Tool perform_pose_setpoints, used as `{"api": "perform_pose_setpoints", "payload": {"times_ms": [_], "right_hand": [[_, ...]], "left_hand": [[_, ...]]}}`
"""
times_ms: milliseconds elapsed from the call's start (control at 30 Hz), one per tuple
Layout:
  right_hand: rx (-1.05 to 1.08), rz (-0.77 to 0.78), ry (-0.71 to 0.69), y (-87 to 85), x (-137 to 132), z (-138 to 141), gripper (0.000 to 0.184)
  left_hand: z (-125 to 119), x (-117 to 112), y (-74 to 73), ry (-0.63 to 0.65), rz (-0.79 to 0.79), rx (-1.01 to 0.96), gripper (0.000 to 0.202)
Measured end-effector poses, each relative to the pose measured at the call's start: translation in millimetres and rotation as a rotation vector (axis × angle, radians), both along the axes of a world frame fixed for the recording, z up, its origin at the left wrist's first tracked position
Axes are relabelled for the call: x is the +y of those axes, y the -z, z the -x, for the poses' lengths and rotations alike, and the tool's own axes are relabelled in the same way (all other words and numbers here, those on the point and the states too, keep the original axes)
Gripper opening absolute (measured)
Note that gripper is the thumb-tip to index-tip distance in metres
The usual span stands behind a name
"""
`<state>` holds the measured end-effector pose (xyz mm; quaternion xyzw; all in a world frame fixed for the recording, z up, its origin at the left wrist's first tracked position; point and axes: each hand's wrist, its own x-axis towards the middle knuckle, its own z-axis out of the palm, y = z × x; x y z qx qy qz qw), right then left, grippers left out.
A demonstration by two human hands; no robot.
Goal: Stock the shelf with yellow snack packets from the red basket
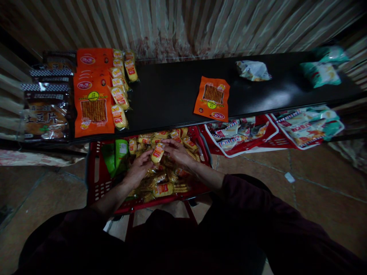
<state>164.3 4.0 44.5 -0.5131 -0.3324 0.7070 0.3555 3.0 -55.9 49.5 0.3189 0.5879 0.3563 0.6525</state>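
Dark sleeves (246, 200) fill bottom left and bottom right. Past them, red basket (91, 179), centre-low in frame, piled with wrapped biscuit packets (163, 190); green packs (121, 149) at its left end.

Step in hand, my read: handling one packet over the pile. Held packet (157, 152) is mid-frame, tilted, printed face up, between the two hands. Left hand (140, 168): looks closed on its left edge, thumb and fingers. Right hand (177, 153): fingertips at its upper right; can't tell if pinching or just touching.

Next move calls for one firm grip on the slick-looking film, light enough not to crush the biscuits, and a lift that misses the shelf's front edge.

Beyond: black shelf (166, 95) across mid-frame. Upper left, dark bags (46, 114), orange pouches (93, 103), then a column of similar small packets (119, 99). Right of centre, lone orange pouch (212, 99). Upper right, white bag (252, 71), teal bags (321, 74). Striped curtain (186, 23) at back.
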Motion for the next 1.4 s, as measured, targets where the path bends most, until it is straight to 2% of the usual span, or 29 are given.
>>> {"api": "perform_pose_setpoints", "payload": {"times_ms": [67, 233, 367, 467, 600, 733, 900, 1100, 1233, 1400], "right_hand": [[0.000, -0.007, 0.008, 0.9, 0.4, 0.8, 0.031], [-0.112, -0.044, -0.019, 7.2, 1.5, 1.0, 0.030], [-0.175, -0.058, -0.074, 4.1, -0.5, -0.9, 0.029], [-0.182, -0.046, -0.116, -4.2, -2.2, -1.2, 0.029], [-0.140, -0.044, -0.134, -11.5, -2.6, 0.4, 0.027], [0.023, 0.006, -0.090, -8.3, -3.2, 3.4, 0.031], [0.127, 0.029, -0.044, -3.0, -6.1, 4.6, 0.042], [0.022, -0.038, -0.135, -3.3, -6.3, 0.5, 0.040], [-0.086, -0.050, -0.178, -3.0, -6.0, -1.0, 0.034], [-0.102, 0.002, -0.242, -0.1, -9.8, 1.4, 0.032]], "left_hand": [[0.1, -0.5, 2.4, 0.035, -0.077, 0.081, 0.060], [1.5, -4.5, 4.0, 0.214, -0.464, 0.468, 0.057], [0.1, -6.7, 2.2, 0.304, -0.579, 0.561, 0.048], [-1.2, -7.7, 5.2, 0.285, -0.496, 0.473, 0.045], [-2.2, -7.3, 8.0, 0.157, -0.277, 0.278, 0.046], [-5.4, -3.7, 1.9, 0.055, -0.167, 0.059, 0.048], [-8.0, -2.1, -3.2, -0.030, -0.063, -0.068, 0.046], [-6.0, -0.4, -9.7, -0.193, 0.153, -0.326, 0.034], [-4.4, 2.7, -14.1, -0.244, 0.205, -0.443, 0.019], [-3.1, 6.3, -13.4, -0.404, 0.279, -0.431, 0.008]]}}
